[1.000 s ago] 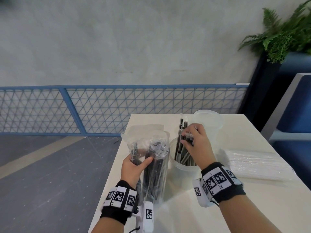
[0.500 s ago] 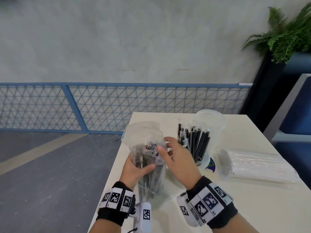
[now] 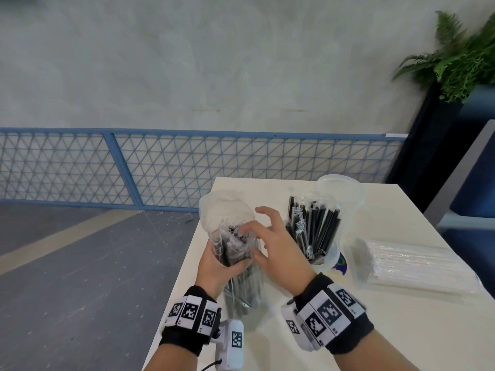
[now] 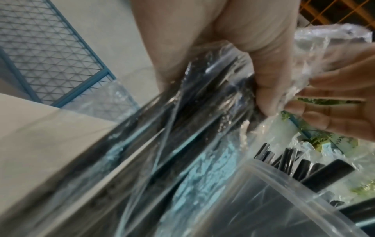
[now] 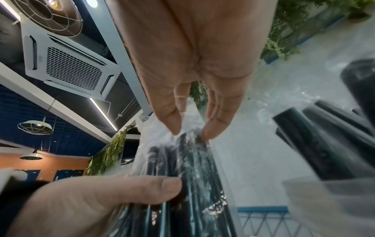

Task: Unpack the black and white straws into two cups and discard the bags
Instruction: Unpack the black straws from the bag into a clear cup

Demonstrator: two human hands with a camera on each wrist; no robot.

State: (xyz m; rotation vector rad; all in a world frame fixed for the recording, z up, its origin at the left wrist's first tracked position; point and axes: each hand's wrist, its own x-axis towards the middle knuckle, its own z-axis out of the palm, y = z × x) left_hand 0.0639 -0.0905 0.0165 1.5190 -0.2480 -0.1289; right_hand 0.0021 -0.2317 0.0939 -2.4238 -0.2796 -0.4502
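Observation:
My left hand [image 3: 214,266] grips a clear bag of black straws [image 3: 241,277], held upright at the table's left edge. My right hand [image 3: 249,236] reaches into the bag's open mouth. In the right wrist view its thumb and fingertips [image 5: 174,128] close on the tops of the black straws [image 5: 182,160]. A clear cup [image 3: 330,254] to the right holds several black straws [image 3: 316,226]. Behind it stands a second clear cup [image 3: 340,188], empty. A sealed bag of white straws [image 3: 409,263] lies flat at the right.
The white table [image 3: 401,330] ends just left of my left hand, with grey floor below. A blue mesh fence [image 3: 160,170] runs behind it. A potted fern [image 3: 460,60] and a blue seat stand at the right.
My right hand left the cup, where it set down black straws, and moved left to the mouth of the bag. My left hand kept its grip on the bag.

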